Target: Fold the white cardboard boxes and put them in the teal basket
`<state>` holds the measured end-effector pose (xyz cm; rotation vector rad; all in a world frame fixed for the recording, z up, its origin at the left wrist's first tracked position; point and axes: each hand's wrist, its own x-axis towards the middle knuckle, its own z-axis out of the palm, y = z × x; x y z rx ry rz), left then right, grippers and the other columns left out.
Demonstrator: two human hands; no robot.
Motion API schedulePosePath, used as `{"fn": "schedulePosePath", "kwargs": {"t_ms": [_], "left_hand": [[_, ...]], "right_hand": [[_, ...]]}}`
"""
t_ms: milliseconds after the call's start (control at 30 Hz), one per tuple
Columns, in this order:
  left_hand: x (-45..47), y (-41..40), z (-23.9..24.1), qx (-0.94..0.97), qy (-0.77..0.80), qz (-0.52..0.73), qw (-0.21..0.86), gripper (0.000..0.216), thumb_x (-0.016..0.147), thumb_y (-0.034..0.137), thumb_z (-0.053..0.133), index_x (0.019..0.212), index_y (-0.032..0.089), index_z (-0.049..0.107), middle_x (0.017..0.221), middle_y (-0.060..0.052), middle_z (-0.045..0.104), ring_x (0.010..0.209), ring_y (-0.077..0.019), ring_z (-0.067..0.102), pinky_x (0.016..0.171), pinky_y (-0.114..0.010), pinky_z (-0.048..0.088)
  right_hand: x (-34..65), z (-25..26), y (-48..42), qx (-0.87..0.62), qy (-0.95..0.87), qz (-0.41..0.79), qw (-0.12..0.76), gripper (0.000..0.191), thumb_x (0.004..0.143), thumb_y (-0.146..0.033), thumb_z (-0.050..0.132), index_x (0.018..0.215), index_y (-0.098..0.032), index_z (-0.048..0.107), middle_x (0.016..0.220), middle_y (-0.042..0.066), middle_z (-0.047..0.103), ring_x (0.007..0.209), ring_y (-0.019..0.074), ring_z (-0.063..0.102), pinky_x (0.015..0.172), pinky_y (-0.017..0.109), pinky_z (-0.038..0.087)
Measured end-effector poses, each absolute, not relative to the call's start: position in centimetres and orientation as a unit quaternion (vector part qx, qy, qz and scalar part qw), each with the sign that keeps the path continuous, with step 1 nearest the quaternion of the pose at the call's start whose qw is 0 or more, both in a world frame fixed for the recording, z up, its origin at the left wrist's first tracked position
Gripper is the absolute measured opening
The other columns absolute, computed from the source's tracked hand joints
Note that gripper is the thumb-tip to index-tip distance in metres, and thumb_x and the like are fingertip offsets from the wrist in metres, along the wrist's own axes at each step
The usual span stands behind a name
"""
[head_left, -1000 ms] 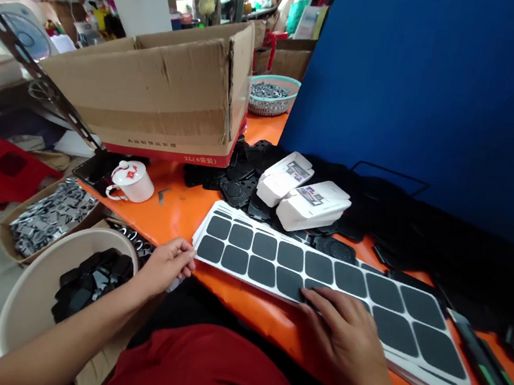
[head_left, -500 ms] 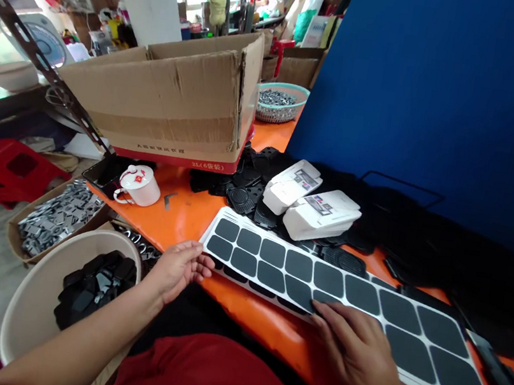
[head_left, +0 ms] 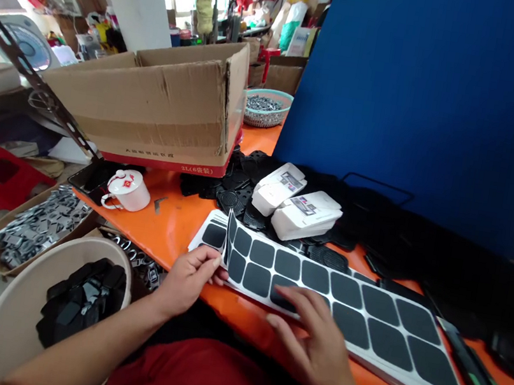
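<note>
Left hand (head_left: 193, 278) pinches curled-up end of black-squared sheet (head_left: 347, 291); right hand (head_left: 315, 336) spread.

Top sheet (head_left: 346, 289): left end now curled up.

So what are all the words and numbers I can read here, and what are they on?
"2L(6袋装)": red band of the cardboard box; its last characters are slightly blurred.
Smaller line, same box: too blurred.
Red sign, white mug: too small.
Labels, left white box and right white box: too small.
Blue marks, white panel at the back: too blurred.
Top sheet: no words visible.
</note>
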<state>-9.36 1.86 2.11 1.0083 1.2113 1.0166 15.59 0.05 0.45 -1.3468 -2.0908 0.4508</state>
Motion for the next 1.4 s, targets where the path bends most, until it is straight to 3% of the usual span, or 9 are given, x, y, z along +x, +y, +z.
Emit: {"fn": "schedulePosePath", "kwargs": {"t_ms": [100, 267, 367, 533, 667, 733, 933, 1233, 1400], "left_hand": [[-8.0, 1.3, 3.1, 0.507, 0.501, 0.411, 0.568, 0.022, 0.091, 0.038, 0.054, 0.086, 0.017, 0.062, 0.079, -0.004, 0.069, 0.074, -0.0159, 0.064, 0.073, -0.027, 0.05], [-7.6, 1.1, 3.0, 0.548, 0.482, 0.397, 0.557, 0.023, 0.091, 0.039, 0.052, 0.086, 0.018, 0.063, 0.079, -0.004, 0.068, 0.074, -0.0164, 0.063, 0.072, -0.027, 0.049], [-9.6, 1.8, 1.6, 0.48, 0.544, 0.407, 0.555, 0.027, 0.089, 0.045, 0.053, 0.087, 0.019, 0.06, 0.075, -0.003, 0.067, 0.067, -0.0161, 0.062, 0.069, -0.029, 0.05], [-12.4, 1.5, 1.6, 0.524, 0.657, 0.424, 0.336, 0.037, 0.075, 0.044, 0.07, 0.099, 0.019, 0.056, 0.09, -0.005, 0.06, 0.078, -0.0183, 0.058, 0.073, -0.032, 0.048], [-9.6, -0.5, 4.5, 0.481, 0.465, 0.348, 0.657, 0.04, 0.082, 0.054, 0.06, 0.102, 0.02, 0.054, 0.091, -0.005, 0.061, 0.078, -0.0182, 0.059, 0.068, -0.03, 0.049], [-7.8, -1.1, 5.3, 0.424, 0.431, 0.34, 0.72, 0.034, 0.084, 0.05, 0.06, 0.096, 0.02, 0.054, 0.086, -0.002, 0.06, 0.075, -0.0157, 0.058, 0.068, -0.027, 0.048], [-6.1, -0.4, 4.7, 0.433, 0.483, 0.345, 0.679, 0.017, 0.086, 0.034, 0.058, 0.078, 0.019, 0.055, 0.068, 0.002, 0.056, 0.066, -0.0112, 0.05, 0.065, -0.023, 0.042], [-5.4, -0.2, 3.8, 0.373, 0.461, 0.381, 0.71, 0.015, 0.081, 0.03, 0.061, 0.076, 0.017, 0.055, 0.068, 0.003, 0.058, 0.065, -0.0099, 0.052, 0.064, -0.022, 0.042], [-6.0, -0.9, 3.0, 0.351, 0.491, 0.363, 0.71, 0.022, 0.075, 0.032, 0.069, 0.079, 0.016, 0.054, 0.069, 0.004, 0.056, 0.064, -0.0088, 0.052, 0.065, -0.022, 0.042]], "right_hand": [[11.7, 2.5, 0.7, -0.477, -0.778, 0.244, 0.33, 0.036, 0.089, -0.049, 0.058, 0.111, -0.021, 0.059, 0.099, 0.01, 0.066, 0.088, 0.0243, 0.065, 0.074, 0.034, 0.054], [9.6, 3.5, 2.3, -0.474, -0.717, 0.286, 0.424, 0.019, 0.095, -0.029, 0.05, 0.08, -0.021, 0.059, 0.073, 0.001, 0.061, 0.066, 0.0154, 0.058, 0.061, 0.026, 0.048], [11.5, 4.5, 2.5, -0.506, -0.684, 0.244, 0.466, 0.016, 0.093, -0.023, 0.053, 0.079, -0.022, 0.059, 0.07, 0.0, 0.06, 0.063, 0.0145, 0.057, 0.059, 0.026, 0.046], [14.3, 7.1, 0.7, -0.461, -0.757, 0.064, 0.458, 0.015, 0.086, -0.01, 0.059, 0.093, -0.023, 0.059, 0.088, 0.006, 0.064, 0.077, 0.0202, 0.062, 0.07, 0.035, 0.052], [12.5, 6.7, -1.4, -0.366, -0.836, 0.028, 0.407, 0.022, 0.078, -0.004, 0.059, 0.092, -0.02, 0.059, 0.1, 0.011, 0.064, 0.085, 0.0226, 0.062, 0.084, 0.047, 0.052], [11.5, 5.8, -2.0, -0.354, -0.842, 0.088, 0.398, 0.019, 0.078, -0.004, 0.056, 0.09, -0.018, 0.059, 0.105, 0.013, 0.063, 0.088, 0.0234, 0.062, 0.084, 0.047, 0.053], [11.7, 4.0, -2.2, -0.367, -0.767, 0.303, 0.43, 0.019, 0.089, -0.013, 0.049, 0.103, -0.02, 0.06, 0.107, 0.011, 0.062, 0.103, 0.0228, 0.061, 0.083, 0.036, 0.054], [11.4, 2.2, -1.8, -0.445, -0.636, 0.459, 0.432, 0.015, 0.09, -0.024, 0.06, 0.105, -0.024, 0.059, 0.094, 0.003, 0.062, 0.083, 0.0171, 0.063, 0.074, 0.03, 0.054], [10.3, 0.8, -1.7, -0.477, -0.645, 0.451, 0.391, 0.015, 0.088, -0.025, 0.061, 0.103, -0.023, 0.06, 0.091, 0.003, 0.064, 0.076, 0.016, 0.063, 0.069, 0.028, 0.053]]}}
